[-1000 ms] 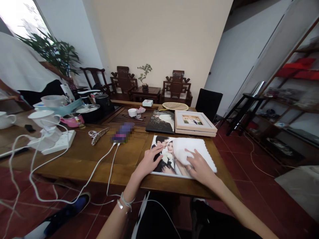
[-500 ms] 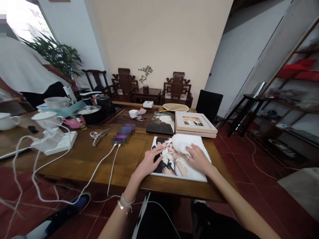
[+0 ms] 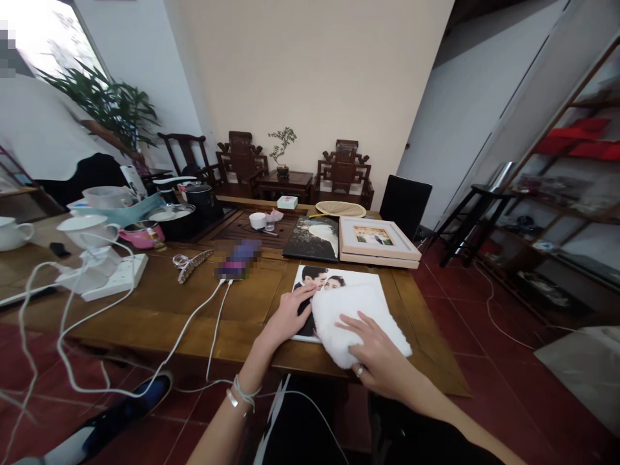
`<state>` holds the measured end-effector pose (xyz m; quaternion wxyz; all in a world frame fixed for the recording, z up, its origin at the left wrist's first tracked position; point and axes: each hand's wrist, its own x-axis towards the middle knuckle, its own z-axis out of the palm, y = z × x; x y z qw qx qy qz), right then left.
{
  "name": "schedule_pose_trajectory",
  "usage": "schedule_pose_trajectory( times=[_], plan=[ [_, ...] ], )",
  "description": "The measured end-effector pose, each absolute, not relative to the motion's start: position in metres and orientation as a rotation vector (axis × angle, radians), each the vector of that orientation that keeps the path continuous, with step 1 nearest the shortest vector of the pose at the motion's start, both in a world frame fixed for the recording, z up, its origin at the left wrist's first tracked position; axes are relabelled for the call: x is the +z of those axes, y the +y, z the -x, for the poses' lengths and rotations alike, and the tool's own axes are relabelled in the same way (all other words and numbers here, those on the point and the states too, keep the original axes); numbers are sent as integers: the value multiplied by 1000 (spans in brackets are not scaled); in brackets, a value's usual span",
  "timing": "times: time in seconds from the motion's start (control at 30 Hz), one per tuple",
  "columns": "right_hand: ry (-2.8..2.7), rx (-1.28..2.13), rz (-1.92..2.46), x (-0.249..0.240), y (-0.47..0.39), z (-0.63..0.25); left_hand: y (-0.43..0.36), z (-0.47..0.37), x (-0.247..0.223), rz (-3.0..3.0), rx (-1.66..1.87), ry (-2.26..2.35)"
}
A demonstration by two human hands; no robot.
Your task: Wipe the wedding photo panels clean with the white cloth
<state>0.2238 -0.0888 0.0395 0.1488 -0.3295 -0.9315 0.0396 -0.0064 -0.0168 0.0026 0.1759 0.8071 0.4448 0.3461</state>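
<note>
A photo panel (image 3: 364, 278) printed with a couple in wedding dress lies flat near the table's front edge. My left hand (image 3: 290, 311) rests open on its left side, fingers stretched over the picture. My right hand (image 3: 375, 352) holds a fluffy white cloth (image 3: 334, 313) against the panel, fingers on top of it and one ringed finger at its lower edge. The cloth covers most of the panel's lower right and overhangs its front edge. Behind the panel lie a dark photo panel (image 3: 303, 239) and stacked pale picture frames (image 3: 387, 255).
Left of the panel are a phone (image 3: 238, 259) with white cables, a hair claw (image 3: 194, 266) and a power strip (image 3: 121, 276). Cups and pots (image 3: 175, 216) crowd the table's left end. A woven fan (image 3: 341, 208) lies behind the frames. A person in white (image 3: 36, 129) stands far left.
My right hand has drawn the cloth down and left toward me, spreading it over the lower panel. The upper right of the picture is now uncovered. My left hand stays in place.
</note>
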Motion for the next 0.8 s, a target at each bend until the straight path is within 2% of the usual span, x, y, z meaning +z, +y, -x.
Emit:
schedule_pose_trajectory(
  times=[0.13,0.4,0.5,0.67,0.8],
  plan=[
    [-2636,84,1004,41,-74,-237,-18,6,3,-2258,1001,1279],
    [-2360,-40,1429,44,-10,-234,-21,4,11,-2196,1020,1253],
    [-2469,38,1292,46,-16,-217,-22,4,13,-2131,1105,1244],
    [-2727,309,799,59,-55,-199,-21,4,13,-1988,1293,1269],
    [-2724,442,878,76,-71,-214,-21,3,12,-2004,1254,1265]
  ],
)
